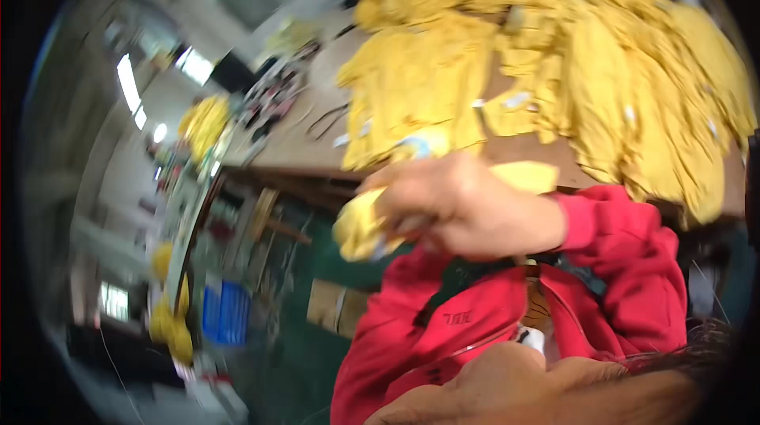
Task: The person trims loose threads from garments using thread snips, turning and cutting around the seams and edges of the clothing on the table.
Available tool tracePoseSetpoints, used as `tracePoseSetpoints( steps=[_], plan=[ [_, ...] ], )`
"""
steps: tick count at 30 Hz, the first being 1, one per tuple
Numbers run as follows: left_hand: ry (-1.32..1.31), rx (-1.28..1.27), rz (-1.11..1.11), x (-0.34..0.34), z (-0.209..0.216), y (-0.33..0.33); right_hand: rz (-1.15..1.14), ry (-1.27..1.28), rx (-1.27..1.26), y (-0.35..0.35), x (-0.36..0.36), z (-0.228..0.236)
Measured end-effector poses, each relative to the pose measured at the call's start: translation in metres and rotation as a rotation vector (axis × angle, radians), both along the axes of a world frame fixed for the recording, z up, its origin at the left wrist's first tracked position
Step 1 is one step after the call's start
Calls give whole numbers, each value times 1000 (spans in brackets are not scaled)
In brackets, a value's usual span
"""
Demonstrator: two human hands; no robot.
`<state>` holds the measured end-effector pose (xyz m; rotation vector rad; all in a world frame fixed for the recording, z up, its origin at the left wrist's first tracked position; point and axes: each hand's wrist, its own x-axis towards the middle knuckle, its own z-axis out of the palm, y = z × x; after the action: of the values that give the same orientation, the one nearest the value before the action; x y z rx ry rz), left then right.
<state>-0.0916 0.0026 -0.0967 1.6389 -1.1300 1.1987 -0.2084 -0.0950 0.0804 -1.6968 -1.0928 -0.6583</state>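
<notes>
My right hand (479, 207), in a red sleeve, is raised in front of my chest, blurred by motion. Its fingers are bent around a bunched yellow cloth piece (360, 227). More yellow fabric shows just beyond the wrist. My left hand cannot be seen. Behind the right hand, a yellow garment (419, 76) lies spread at the edge of the brown table (277, 144). A small light-blue patch at its lower end is too smeared to make out.
Piled yellow garments (633, 92) cover the table's right and far side, some hanging over its edge. Dark and patterned cloth (273, 92) lies at the left. On the floor are a blue plastic basket (226, 314), a cardboard box (336, 306) and yellow bundles (170, 326).
</notes>
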Motion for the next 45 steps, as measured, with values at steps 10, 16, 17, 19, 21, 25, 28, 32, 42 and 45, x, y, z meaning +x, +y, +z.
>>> tracePoseSetpoints(
  steps=[10, 16, 17, 19, 21, 25, 28, 32, 42, 45],
  plan=[
    [137, -150, 388, 236, 204, 11, -933, 221, 149, -158, -69, -109],
    [-168, 315, 1137, 328, 329, -18, -1587, 178, 112, -236, -82, -126],
    [-231, 386, 1168, 326, 322, -46, -1630, 187, 137, -251, -83, -136],
    [-11, 432, 776, 296, 265, -115, -1684, 201, 163, -266, -81, -154],
    [223, 362, 233, 258, 186, -185, -1740, 382, 54, -268, -73, -166],
    [767, 497, -346, 110, 57, -300, -1905, 570, -148, -279, -55, -197],
    [786, 522, -385, 96, 30, -334, -1788, 462, 6, -266, -46, -190],
    [505, 293, -386, 91, 33, -339, -1754, 356, 100, -259, -53, -176],
    [1320, -274, -853, 59, 52, -192, -1503, 277, 505, -244, -32, -198],
    [1380, -288, -774, 30, 41, -138, -1410, 443, 649, -239, -20, -187]
  ],
)
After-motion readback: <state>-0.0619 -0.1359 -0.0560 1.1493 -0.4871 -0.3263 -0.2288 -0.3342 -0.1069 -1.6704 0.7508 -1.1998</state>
